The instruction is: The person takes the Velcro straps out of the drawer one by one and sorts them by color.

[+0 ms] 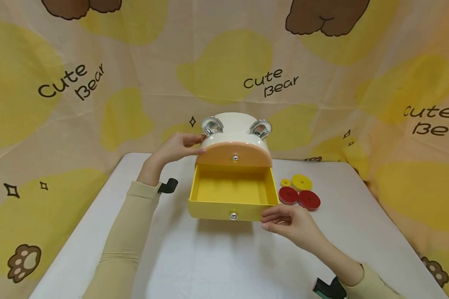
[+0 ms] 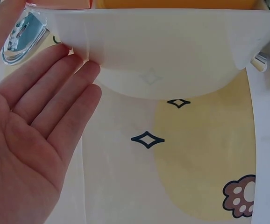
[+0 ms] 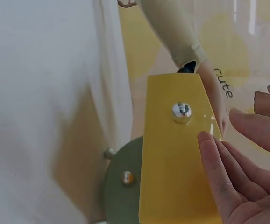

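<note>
The yellow drawer (image 1: 211, 211) is seen extended toward six o'clock from the white cabinet (image 1: 235, 124), whose nine-o'clock side is touched by the left hand (image 1: 173, 148), fingers straight and unclamped, while the drawer's four-o'clock corner is touched by the right hand (image 1: 296, 222), thumb and fingers apart.

The head view is bright and evenly lit, probably from overhead, with soft shadows on the white desk (image 1: 359, 211) beneath the yellow drawer (image 1: 209, 210); its edges stretch slightly. Both wrist views look dimmer, greyer and softer. Glints spot the silver knob (image 3: 181, 112), and pale glare streaks the backdrop (image 3: 228, 37).
</note>
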`<state>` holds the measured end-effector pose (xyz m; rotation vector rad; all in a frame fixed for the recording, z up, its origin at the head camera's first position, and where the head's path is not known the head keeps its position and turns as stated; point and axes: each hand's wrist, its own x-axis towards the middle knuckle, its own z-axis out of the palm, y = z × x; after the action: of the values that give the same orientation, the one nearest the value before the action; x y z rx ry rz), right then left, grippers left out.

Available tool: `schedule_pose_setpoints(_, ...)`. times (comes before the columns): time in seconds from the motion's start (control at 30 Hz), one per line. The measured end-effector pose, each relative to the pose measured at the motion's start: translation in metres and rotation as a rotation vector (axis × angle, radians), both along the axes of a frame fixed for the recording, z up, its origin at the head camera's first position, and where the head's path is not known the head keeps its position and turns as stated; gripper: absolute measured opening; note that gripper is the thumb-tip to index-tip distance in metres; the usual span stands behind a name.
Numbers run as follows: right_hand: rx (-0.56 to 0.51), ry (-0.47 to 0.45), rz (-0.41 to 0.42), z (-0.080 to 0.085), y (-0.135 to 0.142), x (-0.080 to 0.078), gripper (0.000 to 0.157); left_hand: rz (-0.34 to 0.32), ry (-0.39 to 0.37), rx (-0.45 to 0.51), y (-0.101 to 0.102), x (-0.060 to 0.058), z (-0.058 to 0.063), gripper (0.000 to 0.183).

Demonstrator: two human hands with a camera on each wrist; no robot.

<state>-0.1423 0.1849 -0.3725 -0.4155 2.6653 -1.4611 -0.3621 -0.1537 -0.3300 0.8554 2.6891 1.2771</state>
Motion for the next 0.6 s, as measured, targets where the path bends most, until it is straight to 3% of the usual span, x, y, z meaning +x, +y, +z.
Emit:
schedule_pose_setpoints(0.23, -0.032, 0.003, 0.050, -0.011, -0.021, -0.004, 0.032, -0.001, 0.002, 0.009, -0.001, 0.000, 0.000, 0.071)
schedule_pose_setpoints(0.6, -0.035, -0.019, 0.051, -0.021, -0.044, -0.010, 0.031, 0.003, 0.007, 0.008, -0.001, 0.000, -0.001, 0.071)
